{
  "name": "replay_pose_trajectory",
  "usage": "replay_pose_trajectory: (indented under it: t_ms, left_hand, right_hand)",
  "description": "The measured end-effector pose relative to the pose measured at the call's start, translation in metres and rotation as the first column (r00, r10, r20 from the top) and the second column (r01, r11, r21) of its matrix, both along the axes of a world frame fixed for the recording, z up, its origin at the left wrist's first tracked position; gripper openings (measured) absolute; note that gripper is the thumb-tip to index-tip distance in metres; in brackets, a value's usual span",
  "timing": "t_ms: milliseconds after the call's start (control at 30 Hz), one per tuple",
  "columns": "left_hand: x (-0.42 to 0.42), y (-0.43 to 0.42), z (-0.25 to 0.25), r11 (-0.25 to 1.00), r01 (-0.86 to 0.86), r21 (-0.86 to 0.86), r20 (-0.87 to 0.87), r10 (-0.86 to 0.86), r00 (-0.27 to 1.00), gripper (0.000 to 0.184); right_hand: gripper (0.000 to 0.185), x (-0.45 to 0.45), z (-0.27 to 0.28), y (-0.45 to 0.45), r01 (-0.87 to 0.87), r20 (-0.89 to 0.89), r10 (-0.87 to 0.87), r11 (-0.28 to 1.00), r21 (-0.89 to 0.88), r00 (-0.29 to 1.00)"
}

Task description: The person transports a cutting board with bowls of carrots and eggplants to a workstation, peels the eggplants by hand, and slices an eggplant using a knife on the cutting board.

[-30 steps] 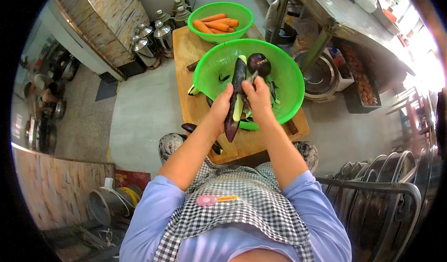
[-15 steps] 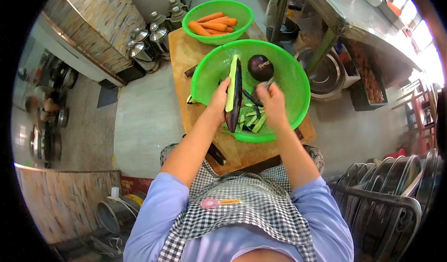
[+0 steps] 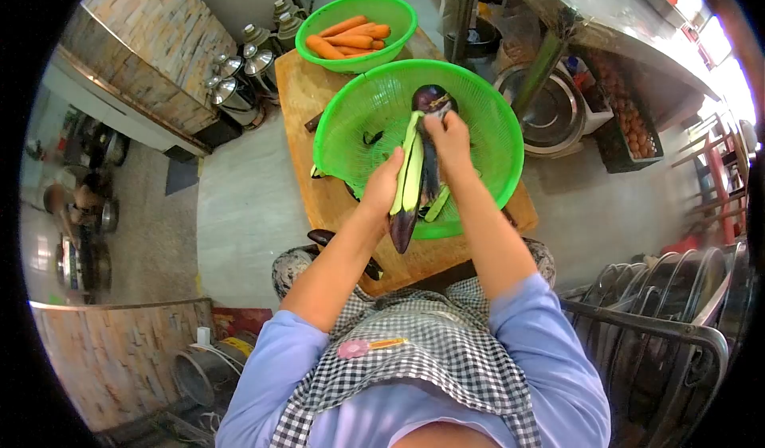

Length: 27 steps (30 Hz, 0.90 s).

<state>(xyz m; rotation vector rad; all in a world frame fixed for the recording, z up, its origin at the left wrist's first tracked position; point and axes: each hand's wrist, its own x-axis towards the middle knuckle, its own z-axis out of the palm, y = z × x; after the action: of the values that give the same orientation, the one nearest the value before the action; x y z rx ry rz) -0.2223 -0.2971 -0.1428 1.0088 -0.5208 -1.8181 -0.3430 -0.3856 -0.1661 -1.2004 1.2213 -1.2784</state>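
Observation:
My left hand is closed round a long dark eggplant, tilted over a green plastic basket. Two pale green peeled strips run along its upper face. Held in my closed right hand is a small metal peeler, mostly hidden by the fingers, at the eggplant's far end. A dark strip of skin hangs beside the eggplant, below my right hand. Behind the hand, a round purple eggplant lies in the basket. Green peelings lie at the basket's near side, partly covered.
The basket stands on a wooden board, with a smaller green basket of carrots beyond it. More dark eggplants lie near my knees. Metal flasks stand left; a metal table is at right.
My right hand has moved up and inward to the eggplant's far end. A second pale strip now shows on the eggplant, whose near end has come closer to me.

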Motion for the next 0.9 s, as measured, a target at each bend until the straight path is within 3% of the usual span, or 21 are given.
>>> replay_pose_trajectory:
  t_ms: [33,100,200,267,333,367,400,467,567,667,733,767,800,867,900]
  left_hand:
    - [0.002,0.001,-0.003,0.999,0.043,0.012,-0.034,-0.043,0.999,0.043]
    - [0.002,0.005,0.0,1.0,-0.026,0.015,-0.114,0.028,0.993,0.046]
    - [0.021,0.004,0.004,0.998,-0.059,0.0,-0.172,0.058,0.983,0.046]
    - [0.025,-0.009,-0.005,0.993,-0.117,0.028,-0.166,0.12,0.979,0.041]
    - [0.024,-0.019,-0.008,0.984,-0.168,0.057,-0.097,0.173,0.98,0.039]
    - [0.025,-0.023,-0.01,0.987,-0.16,0.033,-0.032,0.161,0.986,0.039]
    - [0.03,-0.028,-0.017,0.996,-0.076,0.051,-0.041,0.079,0.996,0.042]
    - [0.022,-0.028,-0.014,0.992,-0.112,0.065,-0.014,0.113,0.994,0.043]
    - [0.008,-0.018,-0.002,0.982,-0.169,0.079,0.01,0.169,0.986,0.041]
    - [-0.001,-0.009,0.02,0.963,-0.236,0.132,-0.004,0.238,0.971,0.038]
    - [0.005,-0.007,-0.001,0.988,-0.121,0.097,-0.011,0.123,0.992,0.037]
    - [0.009,-0.005,-0.012,0.995,-0.063,0.08,-0.012,0.064,0.998,0.037]
    - [0.005,0.0,-0.002,0.992,-0.086,0.093,-0.006,0.087,0.996,0.037]
    - [0.005,0.004,-0.01,0.993,-0.049,0.112,-0.089,0.059,0.994,0.04]
    - [0.005,0.007,-0.006,0.994,-0.027,0.107,-0.09,0.037,0.995,0.041]
  right_hand:
    - [0.019,-0.006,-0.011,-0.022,0.041,-0.024,-0.041,0.999,0.033,0.999]
    - [0.021,-0.024,-0.023,-0.049,0.213,-0.15,-0.196,0.971,0.11,0.969]
    - [0.021,-0.046,-0.022,-0.052,0.353,-0.105,-0.338,0.903,0.243,0.935]
    - [0.018,-0.044,-0.005,-0.022,0.136,-0.056,-0.128,0.977,0.165,0.99]
    - [0.016,-0.022,0.009,0.026,-0.043,0.088,0.047,0.998,-0.042,0.995]
    - [0.016,-0.011,0.025,0.054,-0.072,0.063,0.069,0.996,0.047,0.996]
    - [0.014,-0.008,0.023,0.076,-0.175,0.068,0.173,0.984,0.03,0.983]
    - [0.015,0.003,0.013,0.103,-0.219,0.053,0.228,0.966,-0.14,0.972]
    - [0.013,0.009,0.011,0.106,-0.194,-0.138,0.165,0.952,-0.235,0.977]
    - [0.013,0.013,0.005,0.086,-0.156,-0.199,0.115,0.966,-0.206,0.973]
    - [0.013,0.017,0.005,0.06,-0.091,-0.278,0.026,0.971,-0.222,0.96]
    - [0.014,0.02,0.001,0.041,-0.017,-0.288,-0.087,0.941,-0.338,0.954]
    - [0.023,0.019,-0.009,0.019,-0.033,-0.132,0.012,0.987,-0.155,0.991]
    - [0.024,0.006,-0.038,-0.03,0.102,-0.324,-0.15,0.982,-0.159,0.934]
    - [0.022,-0.003,-0.022,-0.035,0.187,-0.262,-0.168,0.981,0.049,0.95]
